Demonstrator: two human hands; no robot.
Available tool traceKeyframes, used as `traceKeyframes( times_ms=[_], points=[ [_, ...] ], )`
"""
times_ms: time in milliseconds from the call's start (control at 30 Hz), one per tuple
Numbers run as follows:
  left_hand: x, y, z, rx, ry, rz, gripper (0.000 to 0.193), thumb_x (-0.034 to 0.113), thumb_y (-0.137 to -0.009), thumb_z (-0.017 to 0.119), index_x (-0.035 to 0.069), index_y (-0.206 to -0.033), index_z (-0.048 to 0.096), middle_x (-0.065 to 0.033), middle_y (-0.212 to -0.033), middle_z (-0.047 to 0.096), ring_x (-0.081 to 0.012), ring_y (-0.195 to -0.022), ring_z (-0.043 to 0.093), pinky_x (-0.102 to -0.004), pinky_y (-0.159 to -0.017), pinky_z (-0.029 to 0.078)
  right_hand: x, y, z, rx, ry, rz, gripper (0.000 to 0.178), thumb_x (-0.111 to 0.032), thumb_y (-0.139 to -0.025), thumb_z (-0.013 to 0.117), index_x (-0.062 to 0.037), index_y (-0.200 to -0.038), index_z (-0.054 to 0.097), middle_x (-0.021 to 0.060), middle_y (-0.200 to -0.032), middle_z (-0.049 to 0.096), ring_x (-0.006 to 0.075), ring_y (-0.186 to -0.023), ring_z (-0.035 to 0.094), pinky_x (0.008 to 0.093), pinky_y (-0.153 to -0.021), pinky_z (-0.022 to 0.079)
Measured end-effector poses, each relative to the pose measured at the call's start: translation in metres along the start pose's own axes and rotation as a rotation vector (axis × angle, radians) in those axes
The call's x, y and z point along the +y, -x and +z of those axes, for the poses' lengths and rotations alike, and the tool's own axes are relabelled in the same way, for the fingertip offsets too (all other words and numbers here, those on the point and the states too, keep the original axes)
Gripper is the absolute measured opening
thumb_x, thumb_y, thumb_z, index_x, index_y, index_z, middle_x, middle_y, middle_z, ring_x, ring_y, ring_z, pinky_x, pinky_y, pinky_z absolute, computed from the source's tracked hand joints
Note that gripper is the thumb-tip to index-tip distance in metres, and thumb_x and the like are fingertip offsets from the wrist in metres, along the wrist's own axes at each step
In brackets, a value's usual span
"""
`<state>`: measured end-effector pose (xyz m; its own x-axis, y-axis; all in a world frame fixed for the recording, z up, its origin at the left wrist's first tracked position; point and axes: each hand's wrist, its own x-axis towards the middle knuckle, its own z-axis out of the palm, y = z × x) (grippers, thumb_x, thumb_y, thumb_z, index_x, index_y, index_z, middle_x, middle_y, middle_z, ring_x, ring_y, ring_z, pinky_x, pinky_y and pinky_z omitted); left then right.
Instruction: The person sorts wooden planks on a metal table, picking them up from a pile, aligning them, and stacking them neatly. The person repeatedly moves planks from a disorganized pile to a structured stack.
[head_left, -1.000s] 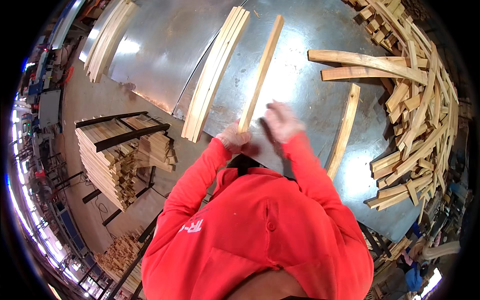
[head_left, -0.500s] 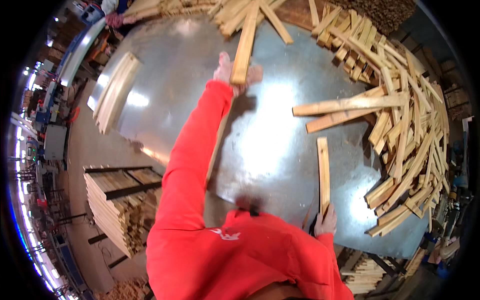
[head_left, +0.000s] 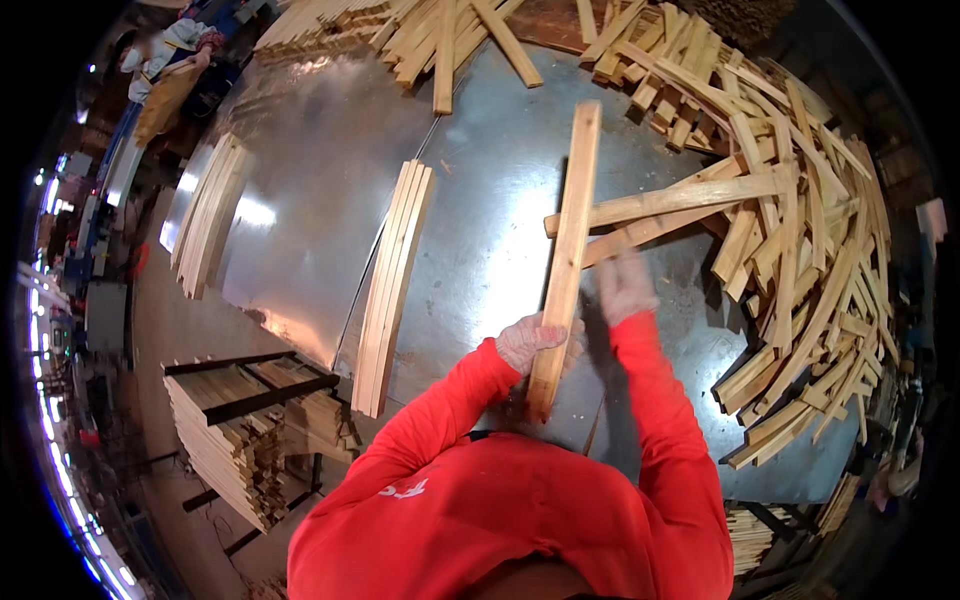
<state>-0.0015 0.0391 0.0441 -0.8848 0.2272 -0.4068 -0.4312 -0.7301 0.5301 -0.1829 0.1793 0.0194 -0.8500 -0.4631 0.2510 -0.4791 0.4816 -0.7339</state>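
Observation:
My left hand [head_left: 533, 343] is wrapped round the lower part of a long wooden slat [head_left: 570, 230]. The slat points away from me over the metal table and passes across two loose slats that jut from the pile on the right. Just right of it is my right hand [head_left: 628, 287], blurred, its fingers stretched out toward the lower jutting slat [head_left: 655, 228]. Nothing shows in that hand, and whether it touches the slat I cannot tell. To the left of my left hand, several slats lie side by side as a bundle [head_left: 392, 290].
A tangled slat pile [head_left: 815, 260] covers the right side of the metal table [head_left: 310, 180]. Another slat bundle [head_left: 212, 215] lies at the left edge, with more slats [head_left: 330, 25] at the back. A stacked rack [head_left: 235, 430] stands lower left. A person [head_left: 170, 65] holds boards far left.
My left hand has come back from the far middle and now grips a slat. My right hand has let go of its slat and moved forward. The bundle, earlier behind my arm, is visible.

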Motion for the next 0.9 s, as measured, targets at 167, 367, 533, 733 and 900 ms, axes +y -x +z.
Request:
traceKeyframes(
  times_ms=[167,367,533,733,900],
  points=[
    [-0.004,0.026,-0.061,0.272,-0.166,0.036,0.052,0.035,-0.078,0.077,0.004,-0.113,0.056,-0.0125,-0.082,0.063,-0.0239,-0.071,0.062,-0.0364,-0.064,0.052,0.124,-0.066,0.011,0.491,-0.324,0.962,0.074,-0.050,-0.077,0.074,0.0089,-0.118,0.056,0.0209,-0.106,0.065,0.0308,-0.095,0.064,0.0396,-0.083,0.051],
    [-0.005,0.058,-0.068,0.265,0.212,0.064,0.054,0.039,-0.078,0.076,0.005,-0.114,0.055,-0.0107,-0.080,0.061,-0.0223,-0.065,0.058,-0.0353,-0.059,0.051,0.060,-0.054,0.012,0.371,-0.946,0.683,0.028,-0.016,-0.082,0.068,0.0029,-0.102,0.063,0.0071,-0.083,0.063,0.0156,-0.070,0.059,0.0279,-0.065,0.050],
    [0.003,0.057,-0.049,0.275,0.260,0.112,0.057,0.053,-0.086,0.063,0.005,-0.114,0.055,-0.0072,-0.080,0.058,-0.0194,-0.060,0.054,-0.0338,-0.054,0.049,-0.013,0.097,0.022,0.434,-1.000,0.646,0.047,-0.009,-0.084,0.064,0.0013,-0.127,0.045,0.0095,-0.076,0.060,0.0183,-0.061,0.057,0.0297,-0.055,0.050],
    [-0.029,0.026,-0.106,0.324,0.133,0.094,0.065,0.063,-0.087,0.054,0.002,-0.109,0.059,-0.0040,-0.073,0.056,-0.0168,-0.052,0.049,-0.0310,-0.049,0.045,0.028,0.153,0.014,0.523,-1.073,0.861,0.045,-0.014,-0.087,0.066,-0.0073,-0.126,0.044,0.0122,-0.074,0.061,0.0219,-0.056,0.057,0.0329,-0.050,0.050],
    [-0.026,0.061,-0.131,0.841,-0.953,0.333,0.073,0.066,-0.088,0.049,0.003,-0.123,0.062,-0.0209,-0.111,0.065,-0.0187,-0.112,0.057,-0.0325,-0.095,0.043,0.021,0.171,-0.014,0.668,-1.081,0.609,0.056,-0.021,-0.086,0.070,-0.0071,-0.131,0.040,0.0182,-0.076,0.062,0.0292,-0.056,0.059,0.0393,-0.046,0.052]
  ],
)
